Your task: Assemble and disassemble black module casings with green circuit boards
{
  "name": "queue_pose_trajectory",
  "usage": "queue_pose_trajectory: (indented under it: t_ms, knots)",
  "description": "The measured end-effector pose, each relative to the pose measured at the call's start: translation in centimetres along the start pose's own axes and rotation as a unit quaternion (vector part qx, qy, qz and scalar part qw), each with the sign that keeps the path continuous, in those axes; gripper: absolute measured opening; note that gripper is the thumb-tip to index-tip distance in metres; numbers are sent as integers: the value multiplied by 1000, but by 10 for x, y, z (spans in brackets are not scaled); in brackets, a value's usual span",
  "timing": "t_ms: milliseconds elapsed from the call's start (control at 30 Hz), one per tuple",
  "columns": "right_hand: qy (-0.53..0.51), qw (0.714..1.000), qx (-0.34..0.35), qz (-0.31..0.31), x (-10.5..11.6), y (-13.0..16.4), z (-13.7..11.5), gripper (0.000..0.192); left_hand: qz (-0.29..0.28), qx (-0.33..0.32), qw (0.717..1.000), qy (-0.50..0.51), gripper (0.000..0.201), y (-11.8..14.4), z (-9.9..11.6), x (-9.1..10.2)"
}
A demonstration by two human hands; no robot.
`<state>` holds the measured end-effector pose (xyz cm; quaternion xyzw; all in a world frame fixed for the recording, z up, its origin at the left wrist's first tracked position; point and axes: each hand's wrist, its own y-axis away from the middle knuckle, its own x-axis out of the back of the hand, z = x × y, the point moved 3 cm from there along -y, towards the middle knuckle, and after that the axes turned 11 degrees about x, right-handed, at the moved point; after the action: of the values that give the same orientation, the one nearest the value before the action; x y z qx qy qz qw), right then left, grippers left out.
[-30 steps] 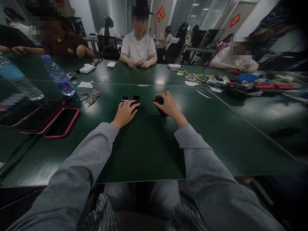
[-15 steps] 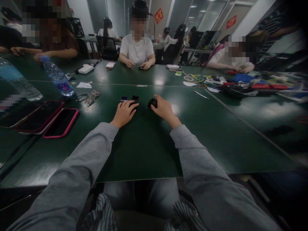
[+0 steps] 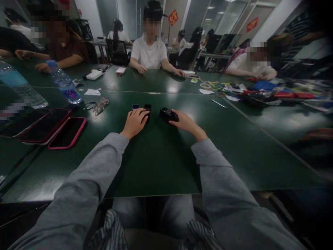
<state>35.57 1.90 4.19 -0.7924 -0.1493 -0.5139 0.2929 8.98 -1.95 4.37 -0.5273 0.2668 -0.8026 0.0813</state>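
On the green table in front of me, my left hand [image 3: 135, 122] lies with its fingers spread. Its fingertips cover part of two small dark flat objects, a black one [image 3: 147, 107] and one with a pale edge [image 3: 135, 106]; their kind does not show. To the right, my right hand [image 3: 183, 121] grips a small black box-shaped object [image 3: 166, 114] between thumb and fingers. That object sits tilted on or just over the table, and its exposed end points left toward my left hand.
Left of me are eyeglasses [image 3: 101, 106], a pink-edged phone [image 3: 68, 133], other phones and a water bottle [image 3: 65, 85]. A silver pen-like stick [image 3: 219, 103] and a heap of cables [image 3: 260, 91] lie to the right. A person in white [image 3: 148, 55] sits opposite.
My right hand has drawn back to the right, and more of the black box-shaped object shows, turned lengthwise. My left hand has stayed in place. The person opposite has reached an arm sideways.
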Motion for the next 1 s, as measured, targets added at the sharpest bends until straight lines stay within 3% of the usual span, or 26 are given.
queue_pose_trajectory:
  t_ms: [100, 267, 467, 800, 867, 933, 1000]
  knots:
    - [-11, 1000, -15, 25, -14, -4, -18, 68, 0, 4, 1000, 1, 40, 0, 0, 0]
    - [-42, 998, 31, 45, -24, -7, -39, 60, -7, 5, 1000, -3, 39, 0, 0, -1]
    - [-66, 994, 48, 78, -27, -8, -47, 50, -13, -2, 1000, -2, 38, 0, -2, -1]
    - [-52, 985, -18, 164, -33, -10, -48, 37, -22, -5, 1000, -1, 36, 0, -2, -2]
    - [-91, 973, -37, 210, -25, -12, -53, 24, -21, -5, 1000, 0, 36, 0, -2, -3]
    - [-202, 945, -53, 251, -13, -14, -72, 15, -19, -4, 1000, 3, 36, 0, -2, -3]
    - [-389, 885, -32, 254, 3, -12, -112, 22, -17, -1, 1000, 7, 35, 0, -2, -2]
